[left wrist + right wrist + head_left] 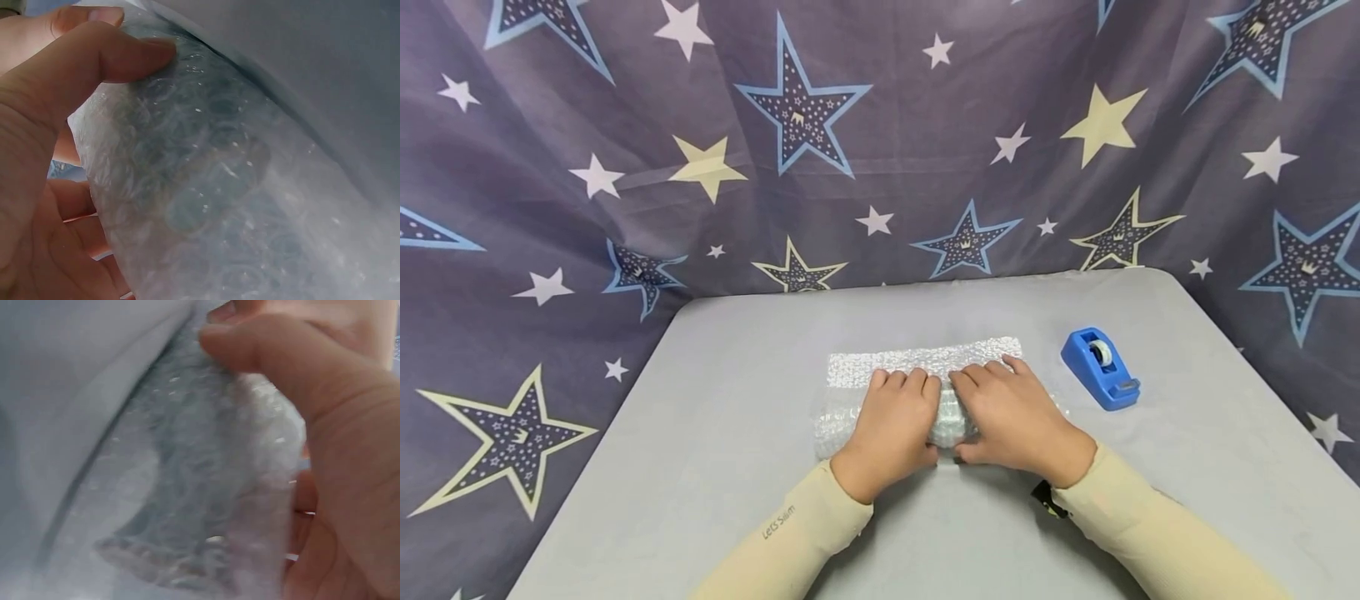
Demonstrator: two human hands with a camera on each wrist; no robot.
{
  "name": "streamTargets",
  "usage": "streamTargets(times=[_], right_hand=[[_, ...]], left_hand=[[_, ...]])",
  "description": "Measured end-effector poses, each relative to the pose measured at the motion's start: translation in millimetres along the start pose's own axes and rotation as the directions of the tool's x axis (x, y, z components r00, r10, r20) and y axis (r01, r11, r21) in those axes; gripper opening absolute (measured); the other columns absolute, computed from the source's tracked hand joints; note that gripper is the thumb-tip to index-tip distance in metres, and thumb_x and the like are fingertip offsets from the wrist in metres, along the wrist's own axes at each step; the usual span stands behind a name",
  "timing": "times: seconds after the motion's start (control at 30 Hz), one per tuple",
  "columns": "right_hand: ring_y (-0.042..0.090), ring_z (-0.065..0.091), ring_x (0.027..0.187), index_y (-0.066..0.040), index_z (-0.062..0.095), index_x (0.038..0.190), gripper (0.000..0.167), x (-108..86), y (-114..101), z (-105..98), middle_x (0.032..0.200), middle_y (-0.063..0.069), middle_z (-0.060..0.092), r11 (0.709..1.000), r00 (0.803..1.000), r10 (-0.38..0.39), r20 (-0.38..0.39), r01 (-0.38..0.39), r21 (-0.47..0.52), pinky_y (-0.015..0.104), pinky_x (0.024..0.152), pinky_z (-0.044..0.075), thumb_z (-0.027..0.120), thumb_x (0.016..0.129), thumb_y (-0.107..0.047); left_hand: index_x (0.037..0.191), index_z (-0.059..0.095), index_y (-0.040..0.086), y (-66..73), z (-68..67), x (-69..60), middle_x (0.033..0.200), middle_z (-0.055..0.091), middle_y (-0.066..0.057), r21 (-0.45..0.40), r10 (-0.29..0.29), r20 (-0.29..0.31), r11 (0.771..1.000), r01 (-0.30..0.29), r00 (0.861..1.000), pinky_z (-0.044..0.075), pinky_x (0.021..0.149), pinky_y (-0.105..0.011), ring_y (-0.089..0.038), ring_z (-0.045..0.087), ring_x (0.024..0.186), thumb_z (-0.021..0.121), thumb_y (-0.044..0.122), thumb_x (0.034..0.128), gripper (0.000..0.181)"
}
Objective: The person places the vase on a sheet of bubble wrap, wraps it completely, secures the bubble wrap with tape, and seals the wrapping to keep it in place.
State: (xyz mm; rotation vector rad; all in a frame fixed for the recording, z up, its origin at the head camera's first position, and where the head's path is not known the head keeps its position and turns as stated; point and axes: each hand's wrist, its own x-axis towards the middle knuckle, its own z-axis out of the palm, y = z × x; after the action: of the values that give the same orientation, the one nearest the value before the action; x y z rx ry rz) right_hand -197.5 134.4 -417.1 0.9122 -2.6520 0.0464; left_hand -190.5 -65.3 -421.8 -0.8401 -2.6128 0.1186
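A roll of clear bubble wrap [950, 417] lies on the table with a flat strip of the sheet [850, 371] stretching behind it. My left hand [891, 421] grips the roll left of its middle, thumb at the near side and fingers over the top. Close beside it, my right hand [1018, 417] grips the roll the same way. Through the layers in the left wrist view, a rounded glassy shape [215, 194] shows faintly. In the right wrist view the wrapped thing [187, 462] flares to a wider rim at its lower end; what it is, I cannot tell.
A blue tape dispenser [1101, 367] with a roll of tape stands to the right of the bubble wrap. The pale cloth-covered table [715, 433] reaches back to a dark curtain [895, 100] with stars.
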Motion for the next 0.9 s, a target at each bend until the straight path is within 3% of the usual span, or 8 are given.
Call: streamTargets(times=[0.17, 0.4, 0.6, 0.9], right_hand=[[0.03, 0.068, 0.105, -0.008, 0.066, 0.122, 0.084, -1.9, -3, -5, 0.115, 0.007, 0.072, 0.999, 0.999, -0.013, -0.031, 0.011, -0.048, 0.056, 0.098, 0.048, 0.088, 0.06, -0.061], [0.027, 0.069, 0.107, -0.006, 0.067, 0.12, 0.08, -0.5, -5, -3, 0.112, 0.007, 0.073, 1.0, 0.999, -0.015, -0.032, 0.015, 0.0, 0.06, 0.103, 0.046, 0.089, 0.062, -0.056], [0.027, 0.07, 0.107, -0.006, 0.066, 0.123, 0.079, 3.0, -3, 2, 0.112, 0.006, 0.074, 0.998, 1.0, -0.022, -0.011, 0.023, 0.054, 0.062, 0.105, 0.044, 0.086, 0.066, -0.056], [0.028, 0.068, 0.114, -0.005, 0.062, 0.133, 0.085, -1.2, 5, 0, 0.121, 0.008, 0.072, 0.998, 0.999, -0.033, 0.017, 0.032, 0.046, 0.064, 0.106, 0.042, 0.083, 0.073, -0.061]], left_hand=[[0.112, 0.063, 0.013, -1.8, 0.2, 1.3, 0.099, 0.062, 0.0, -0.032, -0.005, 0.016, 0.999, 0.006, 1.0, 0.038, 0.077, -0.04, -0.021, 0.059, 0.082, 0.09, 0.046, 0.0561, 0.07], [0.113, 0.065, 0.011, -5.9, -1.2, -0.2, 0.098, 0.062, 0.0, -0.054, 0.002, 0.016, 0.999, -0.001, 1.0, 0.039, 0.077, -0.041, -0.021, 0.06, 0.081, 0.09, 0.044, 0.0587, 0.068], [0.111, 0.066, 0.012, -10.5, -3.0, -2.7, 0.096, 0.062, 0.001, -0.081, -0.011, 0.036, 0.997, 0.014, 0.999, 0.04, 0.078, -0.041, -0.02, 0.062, 0.079, 0.089, 0.039, 0.0595, 0.062], [0.103, 0.067, 0.013, -6.1, -5.5, 5.5, 0.091, 0.062, 0.001, -0.081, -0.007, 0.04, 0.997, 0.01, 0.999, 0.04, 0.075, -0.039, -0.019, 0.063, 0.074, 0.089, 0.033, 0.0603, 0.052]])
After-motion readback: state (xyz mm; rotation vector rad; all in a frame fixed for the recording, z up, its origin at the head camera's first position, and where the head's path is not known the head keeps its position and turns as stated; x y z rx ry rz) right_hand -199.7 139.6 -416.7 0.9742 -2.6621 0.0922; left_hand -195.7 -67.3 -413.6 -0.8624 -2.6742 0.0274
